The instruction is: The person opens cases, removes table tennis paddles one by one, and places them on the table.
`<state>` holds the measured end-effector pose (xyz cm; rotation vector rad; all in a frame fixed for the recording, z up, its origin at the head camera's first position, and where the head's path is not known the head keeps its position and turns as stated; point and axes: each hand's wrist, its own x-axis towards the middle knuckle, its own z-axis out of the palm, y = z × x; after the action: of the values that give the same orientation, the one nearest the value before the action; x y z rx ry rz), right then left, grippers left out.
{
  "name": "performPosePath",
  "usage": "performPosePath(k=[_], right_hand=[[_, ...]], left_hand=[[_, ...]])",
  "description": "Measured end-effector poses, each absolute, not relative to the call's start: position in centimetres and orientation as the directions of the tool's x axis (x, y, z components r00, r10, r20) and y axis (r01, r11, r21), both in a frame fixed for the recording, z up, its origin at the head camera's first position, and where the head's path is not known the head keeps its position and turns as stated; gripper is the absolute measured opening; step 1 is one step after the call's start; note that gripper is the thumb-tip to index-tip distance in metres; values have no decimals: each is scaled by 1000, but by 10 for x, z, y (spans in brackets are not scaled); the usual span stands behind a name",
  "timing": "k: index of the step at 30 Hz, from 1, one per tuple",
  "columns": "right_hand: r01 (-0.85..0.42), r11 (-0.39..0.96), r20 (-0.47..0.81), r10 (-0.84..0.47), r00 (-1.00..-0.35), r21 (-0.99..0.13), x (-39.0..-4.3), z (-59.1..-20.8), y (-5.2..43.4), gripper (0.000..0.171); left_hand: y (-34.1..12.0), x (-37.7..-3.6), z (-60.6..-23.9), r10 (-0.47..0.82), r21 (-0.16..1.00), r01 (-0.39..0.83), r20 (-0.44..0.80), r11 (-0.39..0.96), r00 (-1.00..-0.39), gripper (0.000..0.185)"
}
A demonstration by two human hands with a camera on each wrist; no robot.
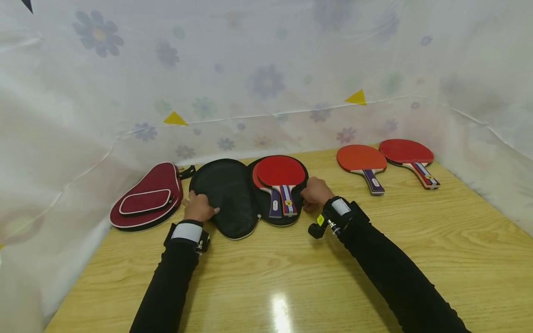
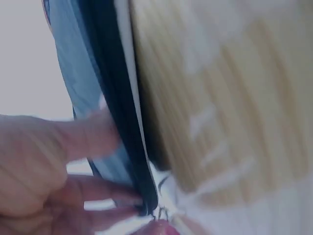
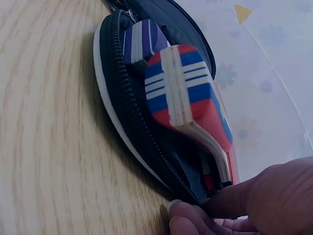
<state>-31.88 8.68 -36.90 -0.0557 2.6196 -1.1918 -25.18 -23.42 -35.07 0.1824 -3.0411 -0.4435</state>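
A black zip-up paddle case (image 1: 226, 194) lies unfolded on the table, its two halves side by side. On its right half rest two table tennis paddles, a red one (image 1: 283, 170) with a striped handle over another with a purple handle (image 1: 275, 203). My left hand (image 1: 200, 207) grips the outer edge of the left half; in the left wrist view the thumb (image 2: 93, 134) lies across the lining. At the far edge of the right half, my right hand (image 1: 316, 192) pinches the zipper rim (image 3: 146, 142) between thumb and fingers.
A maroon paddle case (image 1: 151, 182) with a front pocket lies at the left. Toward the back right lie two more paddles, an orange-red one (image 1: 361, 158) and a red one (image 1: 405, 151). Flower-patterned sheeting (image 1: 266, 83) stands behind the wooden table (image 1: 250, 286).
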Motion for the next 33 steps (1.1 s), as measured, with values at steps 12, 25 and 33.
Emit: performPosePath(k=[12,25,33], right_hand=[[105,662,-255,-134,-958,-742,-321,-366,86,20],[119,676,-275,-129,-953,-728,-317,-362,91,21],[99,696,-257,-126,-958,-711,-316,-361,90,20]], left_hand=[[-241,-251,-339,18,236,-42,-247,971,-969,122],[-233,-251,-337,-20,177,-90,-361,980,-932,132],[-232,-249,-337,-18,180,-86,-353,980,-936,132]])
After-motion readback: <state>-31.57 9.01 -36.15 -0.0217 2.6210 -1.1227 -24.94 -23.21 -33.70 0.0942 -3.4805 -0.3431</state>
